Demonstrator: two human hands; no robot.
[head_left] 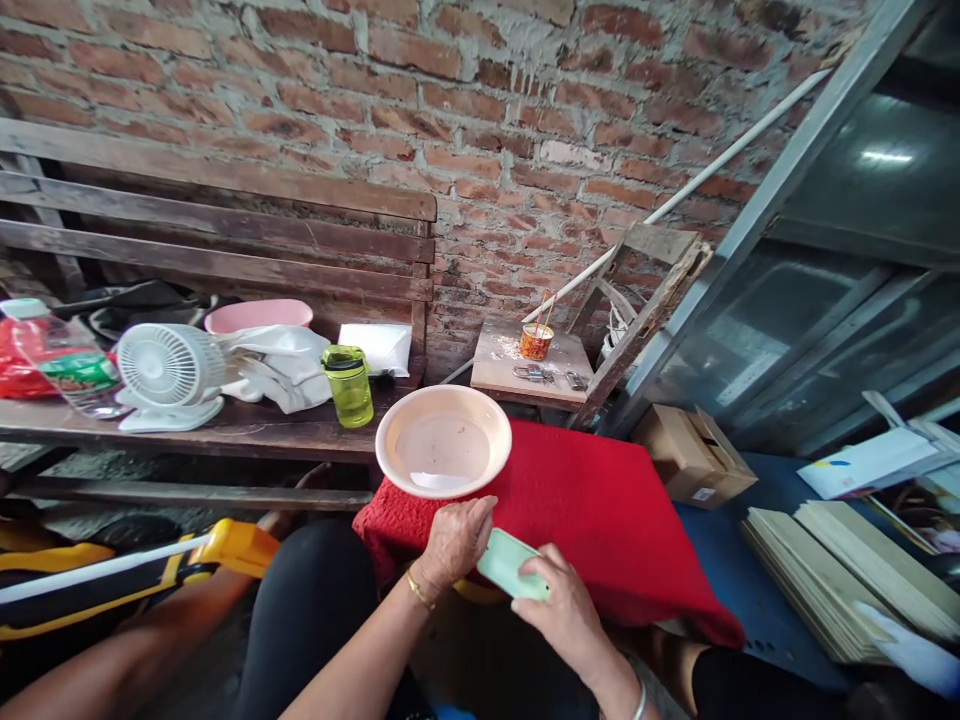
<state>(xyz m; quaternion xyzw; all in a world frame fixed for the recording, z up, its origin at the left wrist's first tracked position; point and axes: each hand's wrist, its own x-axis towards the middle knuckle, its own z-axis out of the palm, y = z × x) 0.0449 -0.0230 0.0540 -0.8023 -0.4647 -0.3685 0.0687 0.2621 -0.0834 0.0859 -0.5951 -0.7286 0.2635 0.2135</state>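
Note:
A small mint-green rectangular plastic dish (510, 564) is tilted in my right hand (564, 612), with the thumb over its near end and the fingers along its edge. My left hand (459, 540), with a gold bracelet at the wrist, is closed beside the dish's left end. Its fingers are curled together, and whatever they may hold is hidden. Just beyond the left hand stands a cream plastic basin (386, 460) of water, with small specks and a white patch in it. The basin rests on a red cloth (592, 500) that covers a low table.
A wooden bench (247, 435) on the left bears a white fan (169, 365), a green bottle (349, 388), a pink basin and bags. Behind the cloth, a small stand (495, 375) carries a cup with sticks. Right are a cardboard box (686, 450) and stacked boards (825, 590). Another person's arm (142, 630) is at lower left.

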